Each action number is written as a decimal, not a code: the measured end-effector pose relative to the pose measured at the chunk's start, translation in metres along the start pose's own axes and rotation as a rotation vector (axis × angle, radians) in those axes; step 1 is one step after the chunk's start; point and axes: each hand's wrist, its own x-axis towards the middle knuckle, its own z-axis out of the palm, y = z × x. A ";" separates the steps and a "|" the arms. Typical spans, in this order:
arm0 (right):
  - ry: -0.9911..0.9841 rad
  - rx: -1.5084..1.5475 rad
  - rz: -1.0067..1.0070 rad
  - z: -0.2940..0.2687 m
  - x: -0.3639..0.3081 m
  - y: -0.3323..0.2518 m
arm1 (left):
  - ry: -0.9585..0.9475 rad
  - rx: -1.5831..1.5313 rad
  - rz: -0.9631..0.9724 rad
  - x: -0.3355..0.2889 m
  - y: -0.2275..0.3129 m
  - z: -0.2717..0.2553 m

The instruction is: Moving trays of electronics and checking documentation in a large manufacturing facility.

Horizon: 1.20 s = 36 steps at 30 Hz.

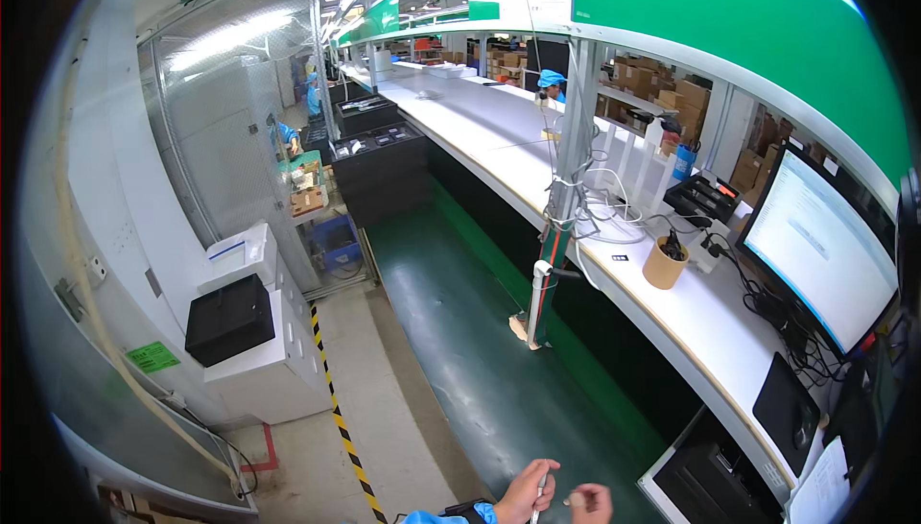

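Note:
Low in the head view, my left hand (523, 494) is closed around a thin, pale, stick-like thing (538, 511), whose exact kind I cannot make out. A blue sleeve (425, 517) and a dark band (469, 511) show at that wrist. Just to its right, my right hand (593, 504) has its fingers curled; whatever they may hold is too small to name. Both hands are held over the green floor, apart from each other and from the workbench.
A long white workbench (681, 327) runs along the right, bearing a monitor (823, 246), a brown pen cup (666, 263), cables and a mouse (804, 431). A grey post (570, 131) stands at its edge. White cabinets (278, 370) with a black box (228, 320) stand left. People work farther off.

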 end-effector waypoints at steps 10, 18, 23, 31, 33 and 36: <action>-0.325 0.040 0.277 0.032 0.001 -0.012 | 0.080 0.194 0.476 0.003 0.016 0.008; -0.513 0.788 0.776 0.037 0.007 0.006 | -0.097 0.230 0.284 0.003 0.046 -0.028; -0.509 0.856 0.900 0.043 0.007 0.004 | -0.041 0.308 0.240 -0.009 0.056 -0.016; -0.276 0.187 0.325 0.073 0.003 -0.017 | 0.110 0.538 0.370 -0.016 0.057 -0.025; -0.189 -0.045 0.133 0.079 0.002 -0.021 | 0.148 0.509 0.357 -0.016 0.057 -0.030; -0.201 0.002 0.077 0.087 0.004 -0.018 | 0.085 0.531 0.383 -0.018 0.059 -0.035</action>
